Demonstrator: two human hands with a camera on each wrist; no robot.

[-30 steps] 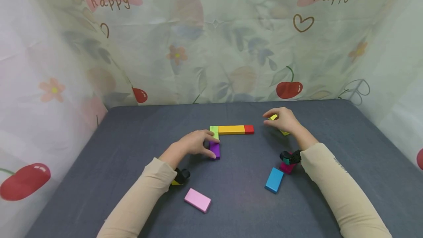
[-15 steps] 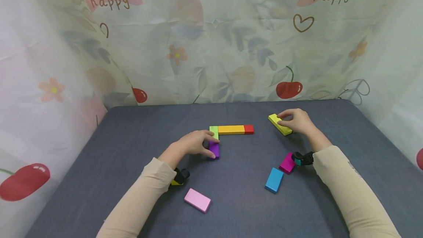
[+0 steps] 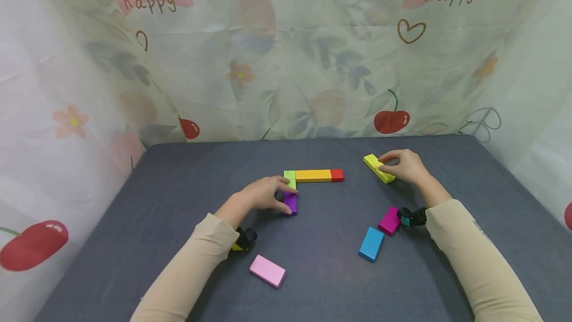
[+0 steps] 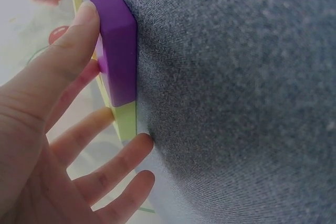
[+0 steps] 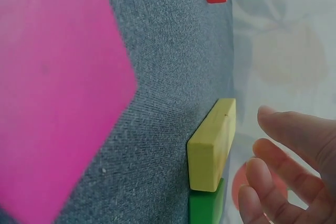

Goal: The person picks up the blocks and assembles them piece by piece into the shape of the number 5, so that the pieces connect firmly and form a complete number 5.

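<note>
My left hand (image 3: pixel 263 193) is at a purple block (image 3: pixel 290 203), its thumb and index finger on the block in the left wrist view. The far end of the purple block meets a light green block (image 3: pixel 289 175). To the right of that, an orange-yellow block (image 3: pixel 313 176) and a red block (image 3: pixel 337 175) continue in a row. My right hand (image 3: pixel 404 165) hovers beside a yellow block (image 3: pixel 375 165). In the right wrist view its relaxed fingers stand apart from the yellow block, and a green block (image 5: pixel 206 206) shows behind it.
A magenta block (image 3: pixel 389 220) and a blue block (image 3: pixel 371 244) lie near the right wrist. Nearer the front is a pink block (image 3: pixel 267 271). Something yellow (image 3: pixel 239 247) is partly hidden under the left wrist. Patterned cloth (image 3: pixel 290 63) encloses the dark table (image 3: pixel 321 292).
My right hand has moved right and off the top of the yellow block, uncovering it and the magenta block. My left hand has stayed at the purple block.
</note>
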